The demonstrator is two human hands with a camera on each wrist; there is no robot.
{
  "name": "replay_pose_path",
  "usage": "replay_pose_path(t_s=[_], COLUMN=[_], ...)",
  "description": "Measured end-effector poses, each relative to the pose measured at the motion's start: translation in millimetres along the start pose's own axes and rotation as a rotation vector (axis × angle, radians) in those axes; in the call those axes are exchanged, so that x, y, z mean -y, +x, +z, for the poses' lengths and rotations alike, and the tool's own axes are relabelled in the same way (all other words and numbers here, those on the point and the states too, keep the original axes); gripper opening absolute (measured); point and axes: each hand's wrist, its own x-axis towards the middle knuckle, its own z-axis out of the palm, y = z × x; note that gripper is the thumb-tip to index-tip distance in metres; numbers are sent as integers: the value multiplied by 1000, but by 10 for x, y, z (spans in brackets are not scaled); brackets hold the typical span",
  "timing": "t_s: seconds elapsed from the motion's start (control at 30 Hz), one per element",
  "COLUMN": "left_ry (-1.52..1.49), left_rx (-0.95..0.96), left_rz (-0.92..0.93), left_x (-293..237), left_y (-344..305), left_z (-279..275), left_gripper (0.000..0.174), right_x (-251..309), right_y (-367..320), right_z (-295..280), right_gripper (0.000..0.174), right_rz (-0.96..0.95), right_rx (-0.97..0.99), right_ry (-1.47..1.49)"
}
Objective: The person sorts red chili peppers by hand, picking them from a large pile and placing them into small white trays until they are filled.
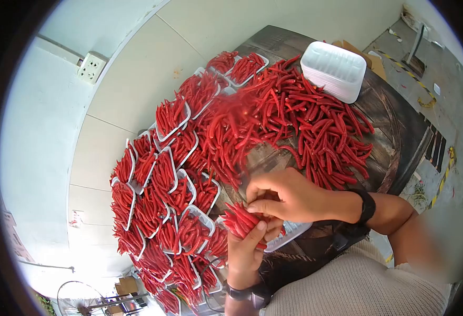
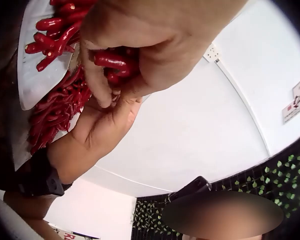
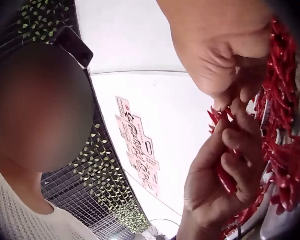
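My left hand (image 1: 246,252) holds a small bunch of red chili peppers (image 1: 238,220), its fingers curled round them and its thumb laid across. In the left wrist view, glossy chilies (image 2: 115,64) show inside that curled hand. My right hand (image 1: 294,197) meets the bunch from above, thumb and forefinger pinching at the chilies' ends. The right wrist view has both hands' fingertips together at the chilies (image 3: 221,116), and the right hand's other fingers are partly hidden. Below the hands lies a white plastic tray (image 1: 289,238) with a few chilies, mostly covered by the hands.
A loose heap of red chilies (image 1: 326,131) spreads over the dark round table (image 1: 386,113). Many filled trays (image 1: 176,171) are piled along its left side, by the wall. A stack of white trays (image 1: 334,68) stands at the far edge.
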Motion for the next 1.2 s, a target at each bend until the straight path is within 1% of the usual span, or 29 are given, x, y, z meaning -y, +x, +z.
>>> replay_pose_path(t_s=[0.03, 0.07, 0.1, 0.13, 0.17, 0.23, 0.27, 0.33, 0.37, 0.43, 0.47, 0.53, 0.57, 0.63, 0.7, 0.73, 0.77, 0.83, 0.87, 0.9, 0.97, 1.0, 1.03, 1.07, 1.1, 1.17, 1.2], left_ry=[90, 110, 108, 104, 98, 43, 14, -47, -54, -38, -75, -93, -100, -101, 35, 41, 27, -14, -23, -43, -32, -19, -38, -60, -81, -77, -86], left_rx=[35, -24, -24, -10, 2, -32, -6, 52, 49, -25, -29, -65, -97, -109, 25, -9, -13, 36, -4, -12, -20, 12, 7, 11, 18, -7, -40], left_rz=[-25, 22, 19, 20, 20, 24, 14, -8, -9, 26, 63, 84, 100, 112, 9, 14, 11, -4, 5, 6, 7, 28, 34, 10, -11, -19, -43], left_x=[-14, 5, 7, 4, 11, 1, 7, 9, 8, -10, -11, -26, -27, -12, -9, 1, -4, -19, -30, -21, -11, -13, -26, -48, -68, -65, -93], left_y=[4, -15, -3, 6, 9, 9, 14, 12, 5, -2, 2, 17, 16, 2, -11, -10, -3, 2, 0, 1, 6, 6, 4, 4, 5, 7, 16], left_z=[3, 61, 50, 19, 3, 61, 41, -25, -30, -1, 43, 131, 160, 135, 35, 63, 60, 30, 65, 67, 53, 41, 43, 50, 43, -3, 28], left_gripper=[21, 25, 25, 26, 27, 27, 26, 24, 24, 24, 25, 24, 24, 25, 27, 30, 30, 31, 31, 31, 30, 29, 29, 28, 27, 25, 25], right_x=[-47, -92, -136, -186, -296, -555, -624, -694, -695, -584, -462, -139, -83, -10, 5, -21, -90, -246, -240, -313, -520, -553, -570, -563, -497, -278, -186], right_y=[13, 34, 52, 80, 108, 132, 124, 107, 102, 139, 139, 127, 112, 59, -3, 5, 21, 78, 76, 43, -10, -4, 7, 28, 61, 123, 138], right_z=[7, -3, -25, -85, -165, -316, -362, -413, -406, -379, -373, -337, -266, -92, 48, 45, 19, -95, -198, -257, -323, -328, -336, -348, -347, -287, -249], right_gripper=[19, 18, 18, 15, 15, 11, 11, 12, 12, 12, 12, 15, 15, 16, 14, 19, 19, 21, 22, 22, 13, 13, 11, 10, 10, 15, 15], right_rz=[2, -59, -119, -146, -140, -149, -144, -46, -46, -80, -83, 69, 71, -65, 71, 67, 77, -132, -27, -24, -79, -85, -64, -45, -57, -68, -76], right_rx=[-4, -52, -98, -196, -192, -398, -392, -267, -258, -348, -338, -145, -135, -45, 29, 49, 58, -93, -101, -82, -146, -129, -59, 9, 24, -77, -59], right_ry=[1, -71, -143, -308, -308, -1104, -1104, -1301, -1303, -1098, -1101, -188, -193, 53, 175, 114, 109, -316, -550, -557, -1211, -1218, -1186, -1156, -1167, -738, -752])
